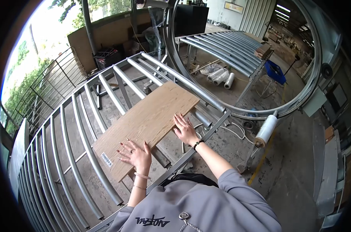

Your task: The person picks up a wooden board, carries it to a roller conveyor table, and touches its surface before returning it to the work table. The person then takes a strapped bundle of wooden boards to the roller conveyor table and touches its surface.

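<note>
A flat light-brown wooden board [152,116] lies across the metal rollers in front of me, set at a slant. A white label [106,159] with printed marks is stuck near its left end. My left hand [135,155] rests on the board close to that label, fingers spread. On the board's near edge, toward the right end, lies my right hand [186,129], fingers stretched out flat over the edge. Neither hand is wrapped round anything. Whether more boards lie beneath this one I cannot tell.
The roller conveyor [104,176] runs off to the left. Right of the board stands a large metal ring [280,112], with a roll of clear film [266,128] mounted on it. Beyond the ring are a second roller conveyor [218,48], a blue bin [275,72] and film rolls [229,80].
</note>
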Motion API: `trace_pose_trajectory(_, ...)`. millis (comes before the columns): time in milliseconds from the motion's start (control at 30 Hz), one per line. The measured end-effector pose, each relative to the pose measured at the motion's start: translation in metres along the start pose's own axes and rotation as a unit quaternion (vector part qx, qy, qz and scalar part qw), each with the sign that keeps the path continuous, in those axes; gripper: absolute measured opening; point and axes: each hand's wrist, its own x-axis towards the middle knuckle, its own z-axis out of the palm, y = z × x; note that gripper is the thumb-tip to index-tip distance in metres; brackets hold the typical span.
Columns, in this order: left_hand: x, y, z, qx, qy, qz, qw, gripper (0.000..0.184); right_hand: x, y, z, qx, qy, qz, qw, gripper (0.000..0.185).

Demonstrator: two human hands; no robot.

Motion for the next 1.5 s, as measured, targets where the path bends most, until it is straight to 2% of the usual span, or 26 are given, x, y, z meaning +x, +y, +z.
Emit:
trace_pose_trajectory(167,-0.001,0.031,0.010,-0.001,0.015,0.007,1.000,0.080,0.002,0.032,-0.008,0.013,-0.016,0.011,1.000,0.057)
trace_pose_trajectory(267,0.000,0.052,0.012,-0.002,0.017,0.003,1.000,0.079,0.008,0.056,-0.013,0.033,0.012,0.011,0.999,0.052)
trace_pose_trajectory(833,0.010,0.160,0.038,0.026,0.004,0.007,1.000,0.077,0.026,0.156,-0.043,0.009,0.018,0.003,1.000,0.052)
trace_pose_trajectory(1200,0.013,0.184,0.061,0.027,0.048,0.020,0.998,0.077,0.033,0.189,-0.050,0.020,0.023,0.009,0.999,0.051)
trace_pose_trajectory(1233,0.012,0.189,0.060,0.019,0.046,0.037,0.998,0.077,0.033,0.189,-0.050,0.008,0.031,0.022,0.999,0.051)
trace_pose_trajectory(1333,0.009,0.187,0.044,0.024,0.021,0.014,0.999,0.072,0.031,0.196,-0.058,0.032,0.018,0.023,0.999,0.051)
trace_pose_trajectory(1400,0.011,0.172,0.039,-0.097,0.040,0.065,0.992,0.067,0.036,0.204,-0.066,0.124,0.001,0.041,0.991,0.051)
trace_pose_trajectory(1467,-0.001,0.154,0.020,-0.063,0.146,0.026,0.987,0.061,0.043,0.215,-0.068,0.169,0.000,0.048,0.984,0.051)
trace_pose_trajectory(1500,-0.005,0.138,0.014,-0.052,0.173,-0.013,0.983,0.059,0.046,0.231,-0.062,0.118,0.070,0.065,0.988,0.052)
